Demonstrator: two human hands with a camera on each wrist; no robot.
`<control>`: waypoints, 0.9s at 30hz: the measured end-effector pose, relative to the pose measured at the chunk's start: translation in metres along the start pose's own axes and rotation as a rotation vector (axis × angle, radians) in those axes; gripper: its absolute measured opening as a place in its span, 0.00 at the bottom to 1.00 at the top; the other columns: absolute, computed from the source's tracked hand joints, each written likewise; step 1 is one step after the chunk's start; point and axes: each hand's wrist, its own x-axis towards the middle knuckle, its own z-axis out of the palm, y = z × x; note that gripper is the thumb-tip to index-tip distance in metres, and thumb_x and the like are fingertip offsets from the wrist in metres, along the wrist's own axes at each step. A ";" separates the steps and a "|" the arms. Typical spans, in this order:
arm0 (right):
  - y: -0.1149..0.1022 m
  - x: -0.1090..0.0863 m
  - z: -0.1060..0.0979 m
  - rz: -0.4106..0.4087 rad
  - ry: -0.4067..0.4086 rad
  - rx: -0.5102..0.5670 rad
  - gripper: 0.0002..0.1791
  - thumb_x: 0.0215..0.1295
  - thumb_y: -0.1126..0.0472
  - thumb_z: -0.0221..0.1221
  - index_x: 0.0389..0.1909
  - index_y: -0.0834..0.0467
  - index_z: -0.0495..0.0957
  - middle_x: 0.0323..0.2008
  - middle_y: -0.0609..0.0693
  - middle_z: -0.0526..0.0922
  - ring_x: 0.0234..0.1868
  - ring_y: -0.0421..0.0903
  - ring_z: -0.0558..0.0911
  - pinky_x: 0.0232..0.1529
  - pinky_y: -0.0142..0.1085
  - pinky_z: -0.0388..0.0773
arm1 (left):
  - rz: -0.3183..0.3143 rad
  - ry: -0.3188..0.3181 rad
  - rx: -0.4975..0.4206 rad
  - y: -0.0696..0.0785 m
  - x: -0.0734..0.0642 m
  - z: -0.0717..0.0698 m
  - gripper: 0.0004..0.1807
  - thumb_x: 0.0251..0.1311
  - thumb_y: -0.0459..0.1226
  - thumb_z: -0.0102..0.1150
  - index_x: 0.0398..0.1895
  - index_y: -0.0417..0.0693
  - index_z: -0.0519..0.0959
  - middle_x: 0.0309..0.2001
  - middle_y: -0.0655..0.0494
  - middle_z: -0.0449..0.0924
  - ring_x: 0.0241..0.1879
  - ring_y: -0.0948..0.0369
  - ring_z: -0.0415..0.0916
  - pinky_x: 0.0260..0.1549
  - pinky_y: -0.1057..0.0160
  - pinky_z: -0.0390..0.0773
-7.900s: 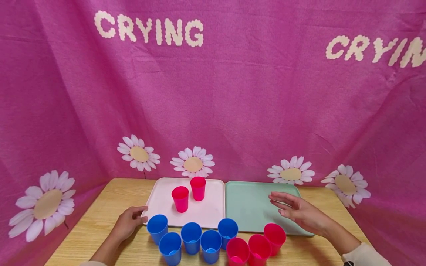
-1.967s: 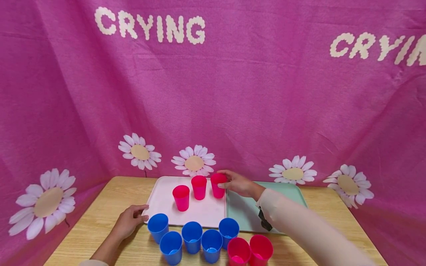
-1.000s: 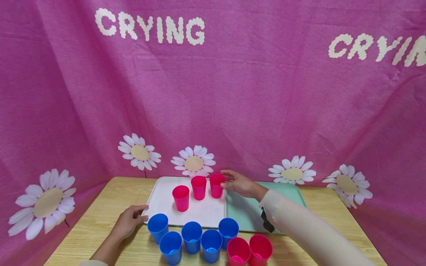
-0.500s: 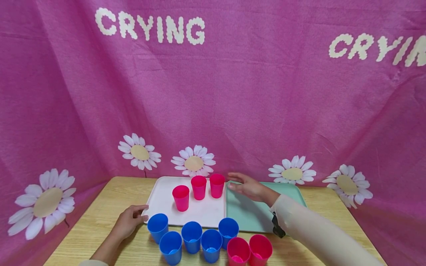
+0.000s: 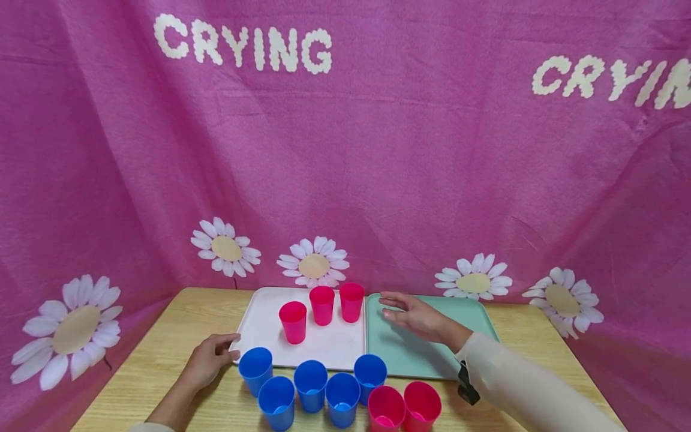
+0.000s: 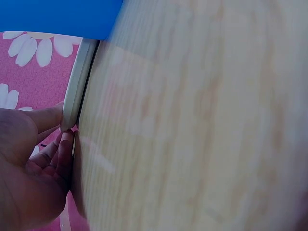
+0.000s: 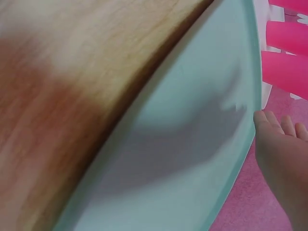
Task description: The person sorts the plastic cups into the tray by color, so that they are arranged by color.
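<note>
Three pink cups stand upright on the white tray, two at its back and one a little nearer. My left hand pinches the left edge of this tray between thumb and fingers; the left wrist view shows the thumb and fingertips meeting at the tray rim. My right hand holds nothing, its fingers loosely extended over the green tray, right of the cups. In the right wrist view its shadow falls on the green tray.
Several blue cups stand in front of the white tray, with two more pink cups to their right. The wooden table ends at a purple curtain behind and at both sides.
My right hand has moved a pink cup from the front row onto the white tray's back right, let go, and drawn back rightward over the green tray. My left hand stays put.
</note>
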 end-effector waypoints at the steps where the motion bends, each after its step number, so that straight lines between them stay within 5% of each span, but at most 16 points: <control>1: 0.001 -0.002 0.000 -0.001 -0.004 -0.003 0.37 0.78 0.65 0.54 0.80 0.67 0.49 0.78 0.69 0.54 0.78 0.67 0.58 0.73 0.54 0.64 | -0.001 0.000 0.000 0.000 0.000 0.000 0.21 0.65 0.32 0.68 0.60 0.35 0.81 0.53 0.36 0.81 0.46 0.52 0.73 0.50 0.51 0.74; 14: 0.005 -0.030 -0.006 -0.050 -0.040 -0.022 0.35 0.79 0.63 0.53 0.80 0.64 0.52 0.79 0.69 0.53 0.78 0.68 0.56 0.73 0.54 0.63 | 0.005 0.001 -0.010 -0.001 0.000 -0.001 0.21 0.64 0.31 0.68 0.60 0.35 0.81 0.52 0.38 0.82 0.45 0.52 0.74 0.49 0.52 0.75; 27: 0.005 -0.073 -0.005 -0.056 -0.056 -0.025 0.34 0.79 0.63 0.54 0.79 0.68 0.53 0.78 0.70 0.54 0.78 0.67 0.56 0.70 0.39 0.70 | 0.025 0.010 -0.023 -0.003 0.001 -0.001 0.21 0.62 0.30 0.69 0.59 0.35 0.82 0.42 0.46 0.81 0.40 0.56 0.70 0.41 0.59 0.71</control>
